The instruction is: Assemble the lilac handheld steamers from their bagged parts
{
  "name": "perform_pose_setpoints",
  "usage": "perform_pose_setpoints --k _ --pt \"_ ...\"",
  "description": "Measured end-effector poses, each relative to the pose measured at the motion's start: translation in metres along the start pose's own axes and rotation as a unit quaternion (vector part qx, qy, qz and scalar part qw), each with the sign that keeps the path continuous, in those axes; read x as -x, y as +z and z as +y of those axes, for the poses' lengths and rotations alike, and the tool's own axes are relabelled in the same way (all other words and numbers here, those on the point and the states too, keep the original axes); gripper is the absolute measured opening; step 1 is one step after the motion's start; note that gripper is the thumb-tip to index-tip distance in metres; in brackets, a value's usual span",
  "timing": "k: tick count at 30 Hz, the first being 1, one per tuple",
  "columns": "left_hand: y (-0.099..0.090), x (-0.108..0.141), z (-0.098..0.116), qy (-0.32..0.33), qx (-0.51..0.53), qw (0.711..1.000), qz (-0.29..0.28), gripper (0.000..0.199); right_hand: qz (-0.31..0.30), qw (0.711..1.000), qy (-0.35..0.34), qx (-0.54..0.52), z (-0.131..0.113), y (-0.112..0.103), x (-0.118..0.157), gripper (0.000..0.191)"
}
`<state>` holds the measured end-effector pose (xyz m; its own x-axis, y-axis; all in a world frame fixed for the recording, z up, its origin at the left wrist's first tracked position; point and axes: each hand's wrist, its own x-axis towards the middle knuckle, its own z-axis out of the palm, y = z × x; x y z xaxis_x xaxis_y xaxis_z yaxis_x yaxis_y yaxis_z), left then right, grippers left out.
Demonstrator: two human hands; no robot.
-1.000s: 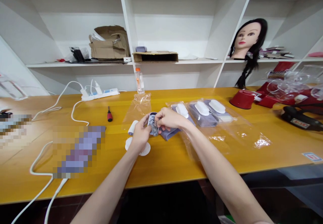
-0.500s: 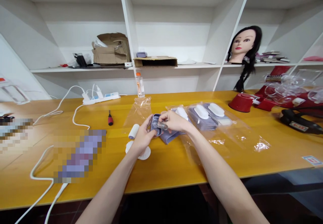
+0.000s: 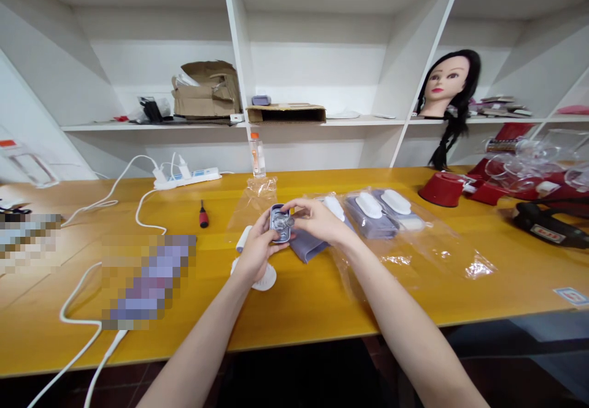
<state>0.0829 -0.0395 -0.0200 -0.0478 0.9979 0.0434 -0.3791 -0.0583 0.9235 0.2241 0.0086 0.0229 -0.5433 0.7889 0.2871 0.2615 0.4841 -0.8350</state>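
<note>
My left hand (image 3: pixel 260 250) grips a small lavender plastic frame (image 3: pixel 276 230) upright at its lower edge. My right hand (image 3: pixel 313 219) reaches in from the right, its fingertips pinching a small metal coil spring (image 3: pixel 287 221) against the frame's middle. A lavender fabric pouch (image 3: pixel 308 248) lies just under my right wrist. Below my left hand are a white cylindrical roller (image 3: pixel 243 239) and a round white disc (image 3: pixel 265 280), which my palm partly hides.
Clear bags (image 3: pixel 414 242) holding lavender pads with white oval parts (image 3: pixel 369 205) lie right of my hands. On the yellow table are a red-handled screwdriver (image 3: pixel 203 215), a power strip (image 3: pixel 186 178) with white cords, a plastic bottle (image 3: pixel 256 155), and red and black equipment at the right.
The lavender frame has risen off the pouch and stands more upright in my left hand. The spring has moved from its side edge to its middle, still pinched by my right fingers.
</note>
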Motion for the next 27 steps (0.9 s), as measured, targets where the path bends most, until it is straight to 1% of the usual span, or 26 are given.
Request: perform_pose_setpoints --k 1,3,5,7,10,13,14,16,20,23,25,27 --pt "-0.001 0.000 0.001 -0.001 0.007 1.000 -0.005 0.052 0.004 1.000 0.000 -0.021 0.000 -0.001 0.001 0.034" --pt "-0.002 0.000 0.002 -0.003 0.026 1.000 -0.014 0.047 0.033 0.999 -0.004 -0.033 -0.001 -0.004 0.002 0.038" --pt "-0.003 0.000 0.003 -0.008 0.057 0.998 -0.012 0.038 0.068 0.997 -0.003 -0.025 -0.002 -0.006 0.003 0.037" --pt "-0.005 -0.001 0.005 -0.020 0.093 0.995 -0.003 0.030 0.085 0.996 0.006 -0.007 -0.002 -0.007 0.003 0.035" --pt "-0.007 -0.001 0.008 -0.032 0.115 0.993 0.020 0.029 0.103 0.993 0.005 0.058 0.000 -0.008 0.002 0.030" --pt "-0.010 -0.002 0.011 -0.027 0.115 0.992 0.035 0.033 0.134 0.975 0.012 0.179 0.005 -0.010 0.000 0.025" --pt "-0.011 -0.002 0.011 -0.026 0.118 0.992 0.038 0.033 0.134 0.964 0.022 0.227 0.007 -0.010 0.000 0.023" --pt "-0.013 -0.004 0.011 -0.027 0.132 0.990 0.049 0.029 0.107 0.945 0.045 0.305 0.010 -0.009 0.000 0.024" --pt "-0.016 -0.005 0.013 -0.025 0.167 0.982 0.079 0.018 0.042 0.932 0.056 0.356 0.013 -0.002 0.003 0.032" --pt "-0.016 -0.004 0.015 -0.024 0.181 0.980 0.081 0.016 0.017 0.913 0.070 0.402 0.014 0.008 0.004 0.048" --pt "-0.016 -0.003 0.017 -0.029 0.184 0.980 0.075 0.016 0.005 0.895 0.100 0.434 0.014 0.016 0.003 0.061" --pt "-0.016 -0.002 0.018 -0.034 0.185 0.980 0.069 0.017 -0.004 0.880 0.137 0.455 0.013 0.024 0.000 0.064"
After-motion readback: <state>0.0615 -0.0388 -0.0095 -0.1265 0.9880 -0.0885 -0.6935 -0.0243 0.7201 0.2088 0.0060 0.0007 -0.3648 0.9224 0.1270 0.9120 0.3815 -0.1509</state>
